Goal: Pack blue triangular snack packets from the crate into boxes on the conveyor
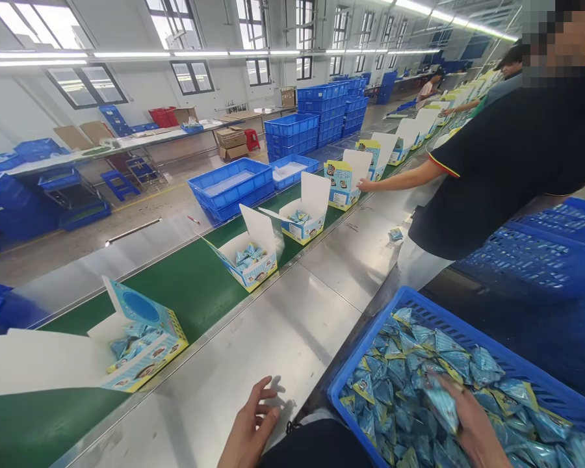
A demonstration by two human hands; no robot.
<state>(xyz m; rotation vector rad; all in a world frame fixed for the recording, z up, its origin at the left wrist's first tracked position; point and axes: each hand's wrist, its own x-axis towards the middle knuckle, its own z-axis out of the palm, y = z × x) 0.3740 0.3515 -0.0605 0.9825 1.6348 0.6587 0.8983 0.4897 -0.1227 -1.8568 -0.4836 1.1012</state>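
My left hand (251, 426) rests over the steel table edge, its fingers loosely curled and apart with nothing in them. Down in a blue plastic basket (365, 344) at the lower right, my right hand (470, 419) grips a blue triangular snack packet (441, 404); motion blurs it slightly. Many similar packets (400, 374) fill the basket around it. On the green conveyor belt, an open carton (149, 367) stands nearest me, partly filled with packets. Beyond it are a second open carton (253, 270) and a third carton (305, 224), each with packets inside.
A co-worker in a black shirt (511, 143) stands at the right, one hand (370, 185) touching a carton (340, 182). A loose packet (396, 234) lies on the steel table (331, 266). Blue crates (231, 182) stand across the green belt (197, 279). More cartons line up farther along.
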